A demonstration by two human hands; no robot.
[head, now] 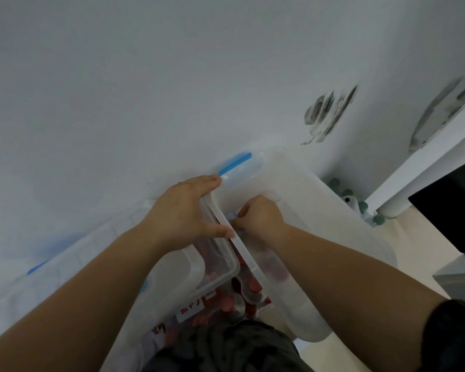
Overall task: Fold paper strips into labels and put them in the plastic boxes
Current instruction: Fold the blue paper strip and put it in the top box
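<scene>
A clear plastic box with red-capped items inside stands below me against a white wall. Its translucent lid is raised and tilted to the right, with a blue clip at its far end. My left hand grips the lid's near-left edge, fingers spread over it and thumb at the rim. My right hand is curled at the lid's edge and pinches a small pale blue piece. White labels with red writing show on the box front.
Another clear box with blue clips lies at the left. A white table leg and a black box stand at the right, with small teal objects on the floor by the wall. The wall bears dark smudges.
</scene>
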